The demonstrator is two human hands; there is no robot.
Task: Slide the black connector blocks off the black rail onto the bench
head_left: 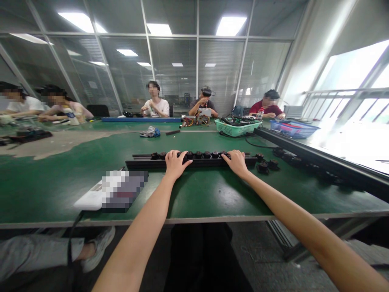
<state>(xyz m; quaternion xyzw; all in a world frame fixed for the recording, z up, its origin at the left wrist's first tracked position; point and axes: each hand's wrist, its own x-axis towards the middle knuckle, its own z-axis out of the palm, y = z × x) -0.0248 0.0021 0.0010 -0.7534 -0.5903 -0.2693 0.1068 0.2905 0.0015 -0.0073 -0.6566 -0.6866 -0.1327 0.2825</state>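
Observation:
Across the table in front of me lies a long black bar [206,163], with a row of small dark round parts [198,155] along its far side. My left hand [175,162] grips the bar left of its middle, fingers over the top and thumb pointing right. Toward the other end, my right hand [238,161] holds the same bar, its thumb turned inward. The fingertips of both hands are partly hidden. Behind the bar a thin dark strip [142,155] shows. Several loose black parts [263,167] lie just off the bar's right end.
A long black rail [322,160] runs diagonally along the right side. Farther back are a green basket [240,129] of parts and a blue basket [294,129]. A white device [94,194] lies at the front left. Several people sit around the green table [206,202].

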